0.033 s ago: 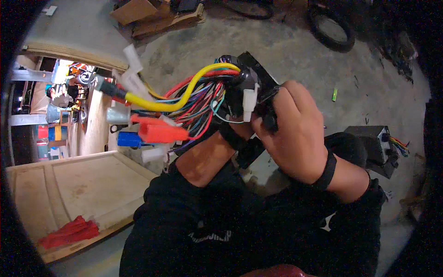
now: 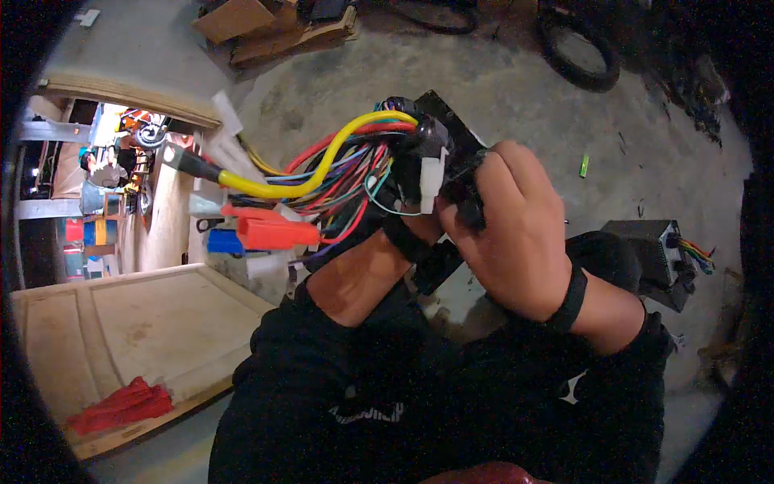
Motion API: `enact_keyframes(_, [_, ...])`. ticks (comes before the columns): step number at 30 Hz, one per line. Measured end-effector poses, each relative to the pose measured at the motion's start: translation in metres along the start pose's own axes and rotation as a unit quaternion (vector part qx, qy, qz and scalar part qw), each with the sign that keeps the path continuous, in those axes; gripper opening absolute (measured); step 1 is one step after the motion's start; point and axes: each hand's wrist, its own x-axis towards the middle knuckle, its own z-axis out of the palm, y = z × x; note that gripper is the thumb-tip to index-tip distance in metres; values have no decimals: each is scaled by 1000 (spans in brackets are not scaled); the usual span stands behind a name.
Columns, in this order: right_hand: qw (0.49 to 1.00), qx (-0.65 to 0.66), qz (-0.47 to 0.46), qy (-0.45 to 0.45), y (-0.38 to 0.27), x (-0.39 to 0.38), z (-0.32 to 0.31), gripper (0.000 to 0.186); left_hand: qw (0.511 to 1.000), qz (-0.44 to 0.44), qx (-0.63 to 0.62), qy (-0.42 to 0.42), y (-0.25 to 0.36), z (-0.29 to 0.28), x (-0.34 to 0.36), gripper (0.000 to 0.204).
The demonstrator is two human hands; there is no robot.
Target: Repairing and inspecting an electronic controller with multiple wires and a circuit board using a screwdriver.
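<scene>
A wire harness [image 2: 339, 177] with many thin coloured wires spreads leftward from a black-wrapped neck. A thick yellow cable [image 2: 266, 188] arches over it, with red and blue connectors [image 2: 278, 232] hanging at the left and a white connector [image 2: 431, 181] near the neck. My right hand [image 2: 520, 230] is closed, its fingers bent against black material at the harness's neck. My left hand [image 2: 427, 228] reaches up from below behind the wires, its fingers hidden. Behind both hands lies a dark, straight-edged object [image 2: 443, 113], mostly covered.
On the floor at right sits a black box [image 2: 645, 250] with coloured wires coming out. A small green item [image 2: 584, 166] lies beyond it. Tyres [image 2: 576, 52] and cardboard [image 2: 234, 20] are at the back. A red cloth [image 2: 125, 405] rests on a wooden panel [image 2: 161, 323] at left.
The yellow cable's end and the red connector have shifted slightly left, and the loose wires have swung a little. Both hands stay in nearly the same place.
</scene>
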Motion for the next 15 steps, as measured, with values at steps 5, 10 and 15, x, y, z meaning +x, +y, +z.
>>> enact_keyframes(5, [999, -36, 9, 33, 4, 5, 4, 28, 991, 4, -88, 106, 1, 14, 19, 14])
enact_keyframes(10, [998, -56, 37, 19, 14, 7, 1, 26, 921, -101, -277, 254, 8, 23, 36, 24])
enact_keyframes(15, [995, -31, 89, 20, 18, 10, 0, 27, 970, 5, -90, 226, 35, 27, 37, 29])
